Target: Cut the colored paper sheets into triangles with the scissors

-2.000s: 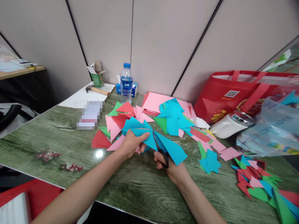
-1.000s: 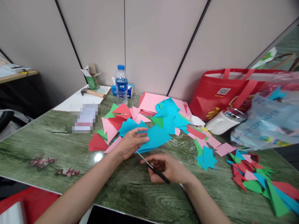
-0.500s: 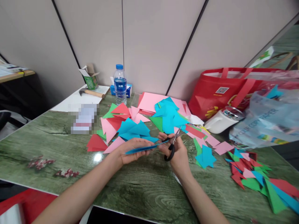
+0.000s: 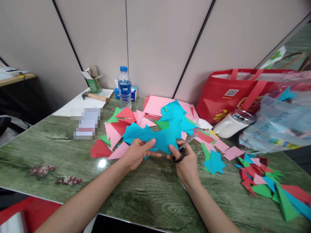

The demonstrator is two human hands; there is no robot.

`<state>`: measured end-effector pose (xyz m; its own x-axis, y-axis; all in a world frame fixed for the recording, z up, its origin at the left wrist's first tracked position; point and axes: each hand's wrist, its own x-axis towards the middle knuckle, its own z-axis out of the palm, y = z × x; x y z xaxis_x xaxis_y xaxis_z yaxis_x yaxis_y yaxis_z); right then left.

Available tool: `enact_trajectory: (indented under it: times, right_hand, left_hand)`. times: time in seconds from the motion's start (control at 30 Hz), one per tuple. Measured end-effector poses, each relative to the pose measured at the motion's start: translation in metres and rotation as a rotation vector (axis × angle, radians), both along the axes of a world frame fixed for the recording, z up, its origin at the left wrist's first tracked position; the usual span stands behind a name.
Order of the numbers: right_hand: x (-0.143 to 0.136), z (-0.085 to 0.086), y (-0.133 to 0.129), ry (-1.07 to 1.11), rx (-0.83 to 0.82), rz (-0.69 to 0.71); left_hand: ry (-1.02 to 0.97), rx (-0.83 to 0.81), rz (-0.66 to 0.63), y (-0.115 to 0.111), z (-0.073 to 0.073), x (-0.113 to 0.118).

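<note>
Between my two hands a piece of blue paper (image 4: pixel 163 141) is spread with its face toward me. My left hand (image 4: pixel 139 153) pinches its left side, thumb on top. My right hand (image 4: pixel 186 158) holds its right edge under the thumb and also keeps the black-handled scissors (image 4: pixel 179 155), whose blades point up and right. Behind the held paper lie blue cut pieces (image 4: pixel 136 132), a larger blue heap (image 4: pixel 176 119) and red, pink and green scraps (image 4: pixel 113 134). A blue star-like cutout (image 4: pixel 215 162) rests right of my right hand.
A water bottle (image 4: pixel 124 89), a hammer (image 4: pixel 97 96) and an open green box (image 4: pixel 94 84) stand or lie at the back left. On the right are a white mug (image 4: pixel 227 126), a red bag (image 4: pixel 218 94), a plastic bag (image 4: pixel 269 123) and a pile of coloured cutouts (image 4: pixel 264 181).
The blue paper has turned from edge-on to face-on, and my right thumb now presses on it. The scissors have tilted further to the right in my right hand.
</note>
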<state>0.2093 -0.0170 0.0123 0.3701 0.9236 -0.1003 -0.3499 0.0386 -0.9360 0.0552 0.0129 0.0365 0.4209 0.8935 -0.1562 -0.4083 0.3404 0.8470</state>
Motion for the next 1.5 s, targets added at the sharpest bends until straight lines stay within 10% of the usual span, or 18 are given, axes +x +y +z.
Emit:
enact_trajectory:
  times: [0.27,0.73,0.93,1.07,1.5]
  right_hand:
    - [-0.004,-0.002,-0.003,-0.041,-0.007,0.090]
    - [-0.008,-0.002,-0.006,-0.151,0.019,0.065]
    - [-0.010,0.003,-0.009,-0.138,0.003,0.441]
    - [-0.011,0.007,-0.013,-0.217,-0.041,0.723]
    - [-0.007,0.014,-0.016,-0.377,-0.082,0.821]
  left_hand:
    - [0.132,-0.012,0.190,0.005,-0.009,-0.002]
    - [0.354,0.086,0.014,-0.004,-0.003,0.003]
    - [0.271,0.163,0.423,0.008,-0.003,-0.005]
    - [0.197,0.204,0.462,0.010,-0.003,-0.007]
    - [0.232,0.226,0.534,0.005,0.006,-0.005]
